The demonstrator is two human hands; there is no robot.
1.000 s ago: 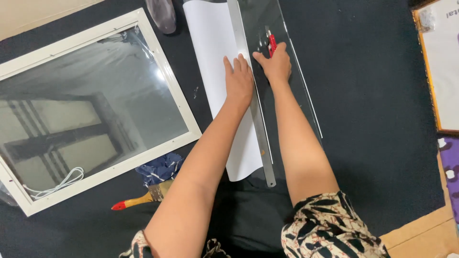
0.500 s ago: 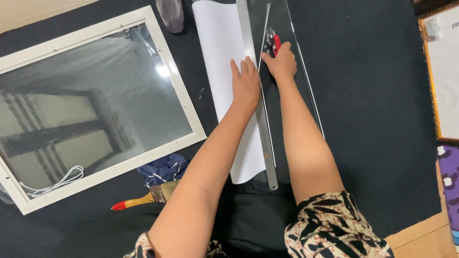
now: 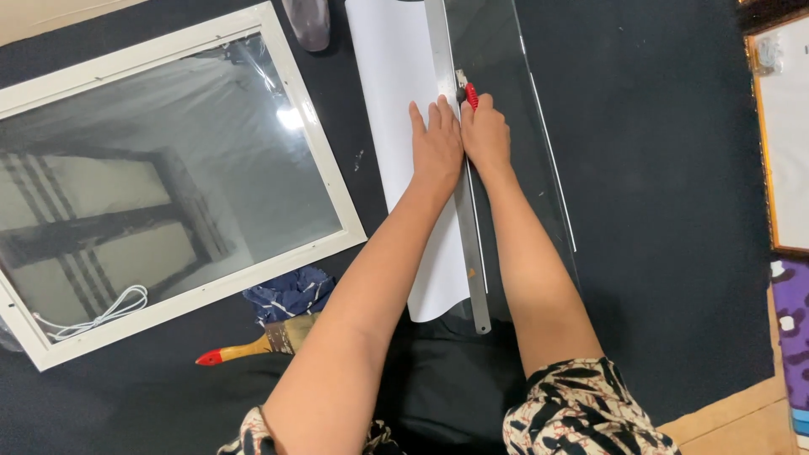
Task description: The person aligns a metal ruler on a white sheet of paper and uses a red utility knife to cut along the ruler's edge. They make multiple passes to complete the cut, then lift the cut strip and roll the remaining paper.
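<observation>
Both hands sit side by side at the metal straightedge. Left hand lies flat, fingers spread, pressing the ruler and the white paper sheet beneath it. Right hand is closed around a red-handled cutter, its tip at the ruler's right edge, over the clear glass pane.

Change over the last second — both hands have advanced up the straightedge, away from the body, the cutter travelling with them along the edge. Judgement: a scoring pass along the ruler is under way, with the upper stretch of the pane not yet reached.

Surroundings, largest first:
- black floor mat under everything.
- white-framed picture frame, left of the paper, glazed and reflecting a ceiling light; a white cord lies at its lower corner.
- gold-edged frame at the right margin, holding a pale sheet — no markings legible.
- purple patterned item below it, partly cut off.
- blue patterned cloth near the left elbow.
- paintbrush with red-tipped wooden handle just below the cloth.

No packages, labels or signs can be made out.
</observation>
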